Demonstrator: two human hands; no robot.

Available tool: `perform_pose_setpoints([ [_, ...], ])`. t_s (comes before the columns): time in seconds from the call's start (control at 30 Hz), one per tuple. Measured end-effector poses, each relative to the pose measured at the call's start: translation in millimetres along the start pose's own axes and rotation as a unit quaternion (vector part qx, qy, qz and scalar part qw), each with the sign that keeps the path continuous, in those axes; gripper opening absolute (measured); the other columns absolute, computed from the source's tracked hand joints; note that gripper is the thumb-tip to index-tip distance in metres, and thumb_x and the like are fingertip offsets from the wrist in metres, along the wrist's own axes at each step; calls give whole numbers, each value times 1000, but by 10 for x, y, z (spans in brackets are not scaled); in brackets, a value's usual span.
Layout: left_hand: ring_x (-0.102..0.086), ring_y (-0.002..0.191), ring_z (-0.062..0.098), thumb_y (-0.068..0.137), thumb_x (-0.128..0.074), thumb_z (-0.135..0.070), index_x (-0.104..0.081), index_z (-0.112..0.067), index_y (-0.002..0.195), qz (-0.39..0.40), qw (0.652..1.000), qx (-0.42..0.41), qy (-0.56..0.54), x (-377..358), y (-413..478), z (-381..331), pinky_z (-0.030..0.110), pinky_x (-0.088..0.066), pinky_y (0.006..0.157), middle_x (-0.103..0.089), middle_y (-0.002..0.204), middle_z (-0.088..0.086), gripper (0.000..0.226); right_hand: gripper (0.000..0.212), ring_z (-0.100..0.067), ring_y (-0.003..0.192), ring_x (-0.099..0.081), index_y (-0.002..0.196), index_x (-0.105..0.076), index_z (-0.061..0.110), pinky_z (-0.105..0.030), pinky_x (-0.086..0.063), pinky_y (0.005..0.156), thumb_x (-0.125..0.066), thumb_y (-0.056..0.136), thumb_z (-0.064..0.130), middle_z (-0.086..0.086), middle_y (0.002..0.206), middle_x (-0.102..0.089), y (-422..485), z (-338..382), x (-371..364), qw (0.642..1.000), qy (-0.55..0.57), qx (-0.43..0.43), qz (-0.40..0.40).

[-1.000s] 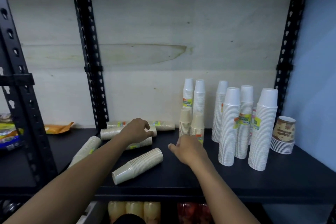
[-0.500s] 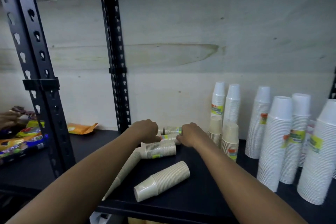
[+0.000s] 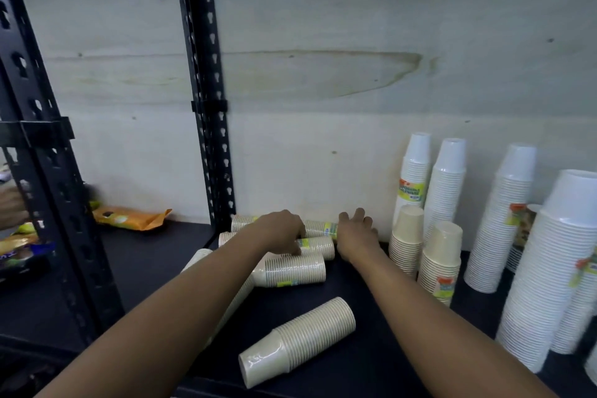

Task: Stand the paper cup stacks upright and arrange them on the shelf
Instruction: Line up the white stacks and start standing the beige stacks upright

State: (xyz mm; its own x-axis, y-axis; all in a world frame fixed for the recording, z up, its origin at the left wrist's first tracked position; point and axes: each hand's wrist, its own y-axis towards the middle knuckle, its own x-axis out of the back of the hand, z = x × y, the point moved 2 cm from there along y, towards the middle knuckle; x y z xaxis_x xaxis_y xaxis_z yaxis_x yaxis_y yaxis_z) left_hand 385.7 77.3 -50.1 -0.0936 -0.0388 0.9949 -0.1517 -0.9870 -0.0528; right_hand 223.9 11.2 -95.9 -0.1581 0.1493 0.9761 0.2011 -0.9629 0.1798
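Toward the back of the shelf, mid-frame, the left hand grips a toppled tan cup stack while the right hand, fingers spread, touches the rearmost stack, probably to tip both upright.

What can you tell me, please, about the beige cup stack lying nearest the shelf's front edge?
The beige cup stack lies on its side on the dark shelf, slanted, its closed end toward the front-left and its rim end toward the back-right. Many nested paper-looking cups show as fine ribs; the end cup's wall is smooth. No label shows. Only the shelf touches it, as far as shows.
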Motion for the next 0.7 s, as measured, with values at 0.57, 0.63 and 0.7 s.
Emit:
perform_pose_setpoints([
  [0.57,-61,107,22,91,-59,-53,-42,-47,140,-18,998,18,-55,143,-322,180,39,-52,90,-64,123,1,52,47,-33,120,-43,135,-49,25,-40,-45,92,-61,89,27,-8,134,-40,-91,15,845,995,58,72,-36],
  [0.63,-61,102,21,92,-58,-56,-39,-51,138,-9,998,14,-64,187,-384,232,38,-51,88,-64,119,2,50,50,-32,115,-51,134,-48,27,-36,-45,84,-66,87,26,-6,133,-40,-90,15,1065,990,99,85,-43],
  [0.7,-59,101,20,93,-56,-59,-37,-55,140,-15,997,8,-79,218,-428,262,36,-49,88,-57,117,0,51,57,-29,112,-54,135,-45,25,-33,-44,81,-72,85,28,-7,130,-43,-94,-19,1279,986,130,96,-49],
])
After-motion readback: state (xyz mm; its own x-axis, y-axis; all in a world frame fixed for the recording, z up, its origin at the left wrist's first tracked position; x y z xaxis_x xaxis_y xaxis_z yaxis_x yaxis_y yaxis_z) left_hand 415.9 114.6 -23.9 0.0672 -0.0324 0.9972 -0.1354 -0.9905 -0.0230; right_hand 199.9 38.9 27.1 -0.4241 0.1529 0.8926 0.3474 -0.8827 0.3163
